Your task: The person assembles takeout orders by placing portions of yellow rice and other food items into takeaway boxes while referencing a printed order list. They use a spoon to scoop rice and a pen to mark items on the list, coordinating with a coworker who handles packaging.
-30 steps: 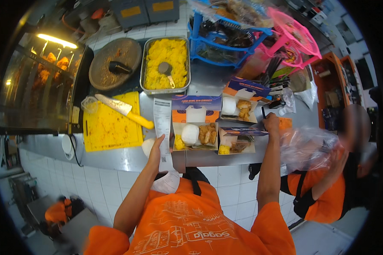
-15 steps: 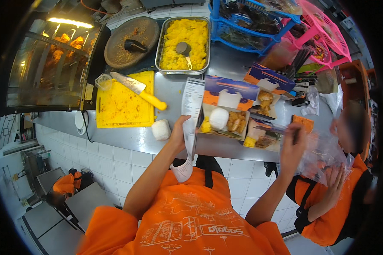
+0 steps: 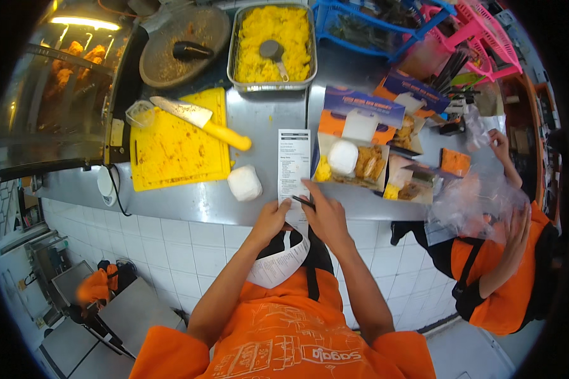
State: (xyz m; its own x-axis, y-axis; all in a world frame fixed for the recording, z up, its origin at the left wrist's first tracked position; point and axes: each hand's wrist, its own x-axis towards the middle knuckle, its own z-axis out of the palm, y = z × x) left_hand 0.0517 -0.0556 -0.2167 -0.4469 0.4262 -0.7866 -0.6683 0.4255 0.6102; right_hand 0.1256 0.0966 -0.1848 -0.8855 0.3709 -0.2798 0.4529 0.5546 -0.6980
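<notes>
A long printed paper receipt (image 3: 294,151) lies on the counter's front edge, its lower end curling down in front of my shirt. My left hand (image 3: 272,219) is closed on the receipt's left edge, thumb on top. My right hand (image 3: 327,213) grips a black pen (image 3: 303,202), its index finger stretched onto the receipt's right side. Just right of the paper stands an open takeaway box (image 3: 325,148) with a white wrapped ball (image 3: 342,156), yellow rice and fried chicken. Left of my hands sits another white wrapped ball (image 3: 244,183).
A yellow cutting board (image 3: 177,155) carries a large knife (image 3: 221,132). Behind are a metal tray (image 3: 232,69) of yellow rice with a scoop and a round stone mortar (image 3: 155,60). More food boxes (image 3: 411,180) stand right, where a co-worker (image 3: 506,278) handles clear plastic bags (image 3: 468,205).
My right hand has come left from the food boxes to the receipt, and the pen now shows clearly in it. The receipt lies flatter. The co-worker's one hand has reached onto the counter.
</notes>
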